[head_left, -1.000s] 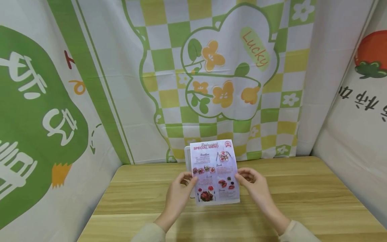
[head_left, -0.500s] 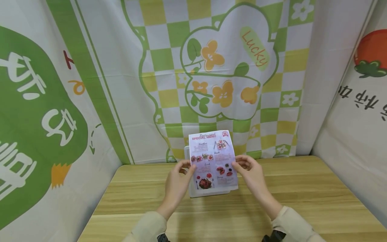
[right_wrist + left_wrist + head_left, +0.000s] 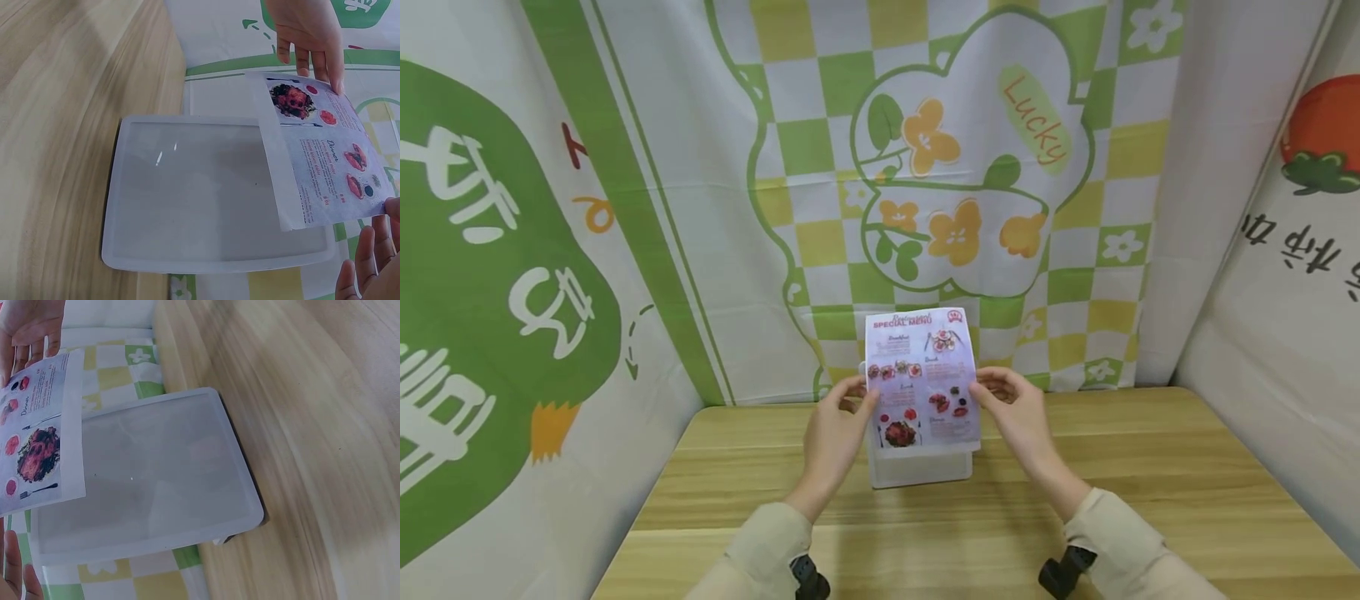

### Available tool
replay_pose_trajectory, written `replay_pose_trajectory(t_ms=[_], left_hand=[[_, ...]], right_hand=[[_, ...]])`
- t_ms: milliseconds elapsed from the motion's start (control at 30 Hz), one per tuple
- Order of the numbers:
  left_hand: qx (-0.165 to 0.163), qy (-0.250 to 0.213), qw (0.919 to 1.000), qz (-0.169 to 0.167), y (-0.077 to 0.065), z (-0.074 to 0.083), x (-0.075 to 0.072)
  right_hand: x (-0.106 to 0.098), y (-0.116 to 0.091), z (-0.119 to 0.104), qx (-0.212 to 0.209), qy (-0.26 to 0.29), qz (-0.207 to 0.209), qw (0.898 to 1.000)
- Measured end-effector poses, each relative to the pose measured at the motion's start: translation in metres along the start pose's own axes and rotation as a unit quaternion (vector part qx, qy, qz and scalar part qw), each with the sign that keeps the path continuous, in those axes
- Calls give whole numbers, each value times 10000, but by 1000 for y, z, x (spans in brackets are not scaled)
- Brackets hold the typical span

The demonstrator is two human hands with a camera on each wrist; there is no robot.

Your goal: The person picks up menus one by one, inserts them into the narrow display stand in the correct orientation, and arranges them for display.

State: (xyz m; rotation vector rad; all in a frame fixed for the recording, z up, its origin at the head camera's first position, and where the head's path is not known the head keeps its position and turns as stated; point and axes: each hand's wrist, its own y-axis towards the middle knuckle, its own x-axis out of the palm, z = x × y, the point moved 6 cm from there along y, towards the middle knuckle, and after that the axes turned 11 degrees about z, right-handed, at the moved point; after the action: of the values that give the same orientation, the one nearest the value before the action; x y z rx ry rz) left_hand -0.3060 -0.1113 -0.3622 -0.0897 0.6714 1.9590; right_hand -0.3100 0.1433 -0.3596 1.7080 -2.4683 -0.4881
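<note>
A printed restaurant menu sheet (image 3: 922, 379) is held up between both hands in the head view. My left hand (image 3: 837, 433) pinches its left edge, while my right hand (image 3: 1017, 412) pinches the right edge. Behind the sheet a white-rimmed rectangular panel (image 3: 921, 469) stands leaning back on the table; the menu hides its upper part. In the left wrist view the panel's grey face (image 3: 156, 475) shows bare below the sheet (image 3: 40, 434), and a small foot (image 3: 222, 539) juts out behind it. The right wrist view shows a gap between the menu's lower edge (image 3: 275, 162) and the panel.
The wooden table (image 3: 737, 492) ends at a checkered green, yellow and white cloth (image 3: 820, 150) hanging behind the panel. Printed cloth walls (image 3: 647, 208) close in the left and right sides. Dark straps (image 3: 1070, 571) sit around both sleeves.
Both hands have raised the menu sheet and shifted it slightly left, uncovering the panel's lower part. The panel has stayed in place.
</note>
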Motion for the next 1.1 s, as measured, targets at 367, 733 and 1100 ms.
replay_pose_trajectory(t_ms=[367, 733, 1100], left_hand=[[98, 145, 9998, 60, 16, 9, 4], [443, 151, 9985, 293, 33, 18, 3], [369, 282, 9980, 426, 47, 19, 2]], right_hand=[[2, 14, -8, -178, -237, 58, 9995], [6, 32, -22, -488, -468, 21, 9977], [15, 44, -25, -505, -384, 152, 9979]])
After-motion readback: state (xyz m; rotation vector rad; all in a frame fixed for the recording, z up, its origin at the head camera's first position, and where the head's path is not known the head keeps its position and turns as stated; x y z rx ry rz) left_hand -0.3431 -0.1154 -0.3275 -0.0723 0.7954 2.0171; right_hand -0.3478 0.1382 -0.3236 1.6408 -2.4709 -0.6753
